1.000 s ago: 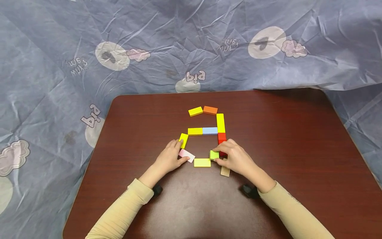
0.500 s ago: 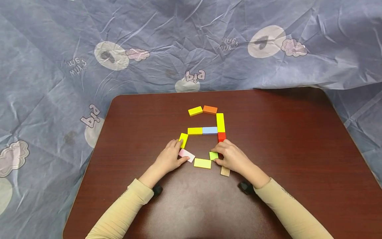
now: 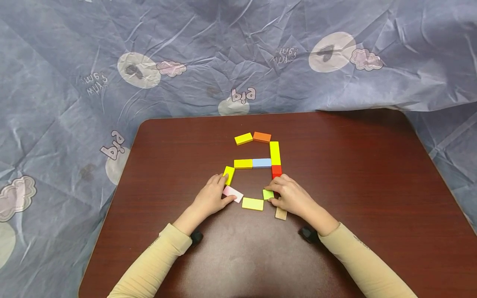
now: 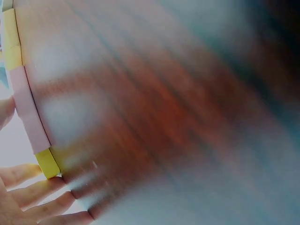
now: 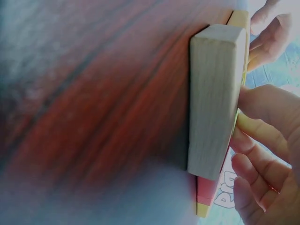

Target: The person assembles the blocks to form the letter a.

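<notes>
My left hand (image 3: pixel 208 198) rests at the left of the block outline, fingertips on a yellow block (image 3: pixel 230 171) and thumb at a pink block (image 3: pixel 232 193). In the left wrist view its fingers lie nearly straight beside these blocks. Thumb and index finger of my right hand (image 3: pixel 294 196) pinch a small green block (image 3: pixel 268 194), just right of a pale yellow block (image 3: pixel 252 204). That hand partly covers red blocks (image 3: pixel 276 170) and a plain wooden block (image 3: pixel 281 213). The wooden block (image 5: pixel 213 103) looms large in the right wrist view, before the fingers.
Farther back lie a yellow block (image 3: pixel 243 164) and a blue one (image 3: pixel 262 163) end to end. Beyond them sit another yellow block (image 3: pixel 244 138), an orange block (image 3: pixel 262 137) and a long yellow block (image 3: pixel 275 153). A printed cloth (image 3: pixel 238 54) hangs behind the brown table (image 3: pixel 354 165).
My right hand has lowered the green block beside the pale yellow block, which has turned slightly. Since half a second ago the green block has shifted a little right. The left hand stays put.
</notes>
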### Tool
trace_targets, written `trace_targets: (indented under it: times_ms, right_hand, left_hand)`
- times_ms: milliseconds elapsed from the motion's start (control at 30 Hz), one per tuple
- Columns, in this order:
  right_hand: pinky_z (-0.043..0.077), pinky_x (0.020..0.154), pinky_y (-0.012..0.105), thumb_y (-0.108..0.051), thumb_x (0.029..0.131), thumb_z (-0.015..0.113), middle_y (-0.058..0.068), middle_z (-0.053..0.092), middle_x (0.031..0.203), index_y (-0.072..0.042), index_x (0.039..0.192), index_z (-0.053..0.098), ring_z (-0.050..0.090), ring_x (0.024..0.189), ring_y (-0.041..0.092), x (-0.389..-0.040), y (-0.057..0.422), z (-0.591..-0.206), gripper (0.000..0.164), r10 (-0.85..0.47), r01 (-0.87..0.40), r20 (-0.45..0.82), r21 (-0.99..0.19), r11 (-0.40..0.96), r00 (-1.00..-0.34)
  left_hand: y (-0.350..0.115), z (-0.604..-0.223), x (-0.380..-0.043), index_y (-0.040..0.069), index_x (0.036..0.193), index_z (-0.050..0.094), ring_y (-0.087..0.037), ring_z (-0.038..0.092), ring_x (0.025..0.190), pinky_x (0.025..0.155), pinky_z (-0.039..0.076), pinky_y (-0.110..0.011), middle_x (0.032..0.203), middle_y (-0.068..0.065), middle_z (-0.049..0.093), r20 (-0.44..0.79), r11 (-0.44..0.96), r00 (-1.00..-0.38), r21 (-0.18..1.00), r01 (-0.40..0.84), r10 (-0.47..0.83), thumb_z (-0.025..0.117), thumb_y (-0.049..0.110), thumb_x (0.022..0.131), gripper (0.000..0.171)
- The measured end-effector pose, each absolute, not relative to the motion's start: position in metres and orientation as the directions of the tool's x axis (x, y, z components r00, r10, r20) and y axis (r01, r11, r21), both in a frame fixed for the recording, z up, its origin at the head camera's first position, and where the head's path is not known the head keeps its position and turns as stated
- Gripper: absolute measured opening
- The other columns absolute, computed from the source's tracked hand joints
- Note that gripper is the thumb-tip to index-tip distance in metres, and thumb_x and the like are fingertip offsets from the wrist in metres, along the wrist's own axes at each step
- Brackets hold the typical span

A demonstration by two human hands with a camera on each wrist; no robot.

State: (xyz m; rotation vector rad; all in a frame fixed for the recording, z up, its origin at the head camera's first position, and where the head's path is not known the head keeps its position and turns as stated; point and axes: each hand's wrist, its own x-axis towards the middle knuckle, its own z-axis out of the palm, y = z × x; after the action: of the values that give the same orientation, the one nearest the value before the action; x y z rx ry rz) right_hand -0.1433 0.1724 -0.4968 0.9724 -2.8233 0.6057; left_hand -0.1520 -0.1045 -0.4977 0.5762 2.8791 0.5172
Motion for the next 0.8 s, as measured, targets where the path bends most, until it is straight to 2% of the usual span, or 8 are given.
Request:
trace_targets:
  times_ms: [333,800]
  right_hand:
    - [0.046,0.078,0.034,-0.015,0.076,0.083,0.003,0.068,0.103,-0.006,0.111,0.074,0.053,0.092,0.021,-0.1402,0.1720,-0.4959,0.037,-0.547,-0.584,0.211,-0.365,0.725,-0.810]
    - [0.044,0.077,0.033,-0.010,0.076,0.082,0.003,0.071,0.100,-0.007,0.110,0.075,0.051,0.089,0.020,-0.1419,0.1729,-0.4977,0.034,-0.542,-0.578,0.208,-0.365,0.730,-0.814]
  left_hand:
    - [-0.1042,-0.4969,-0.1511,-0.004,0.145,0.043,-0.041,0.043,0.137,0.111,0.041,-0.049,0.144,-0.027,0.048,-0.082,0.867,-0.913,0.356,0.348,0.400,0.072,0.040,0.089,0.077]
    - [-0.1046,-0.4980,-0.1514,-0.005,0.144,0.044,-0.042,0.044,0.136,0.111,0.040,-0.049,0.143,-0.028,0.048,-0.066,0.860,-0.913,0.367,0.353,0.403,0.073,0.039,0.088,0.076]
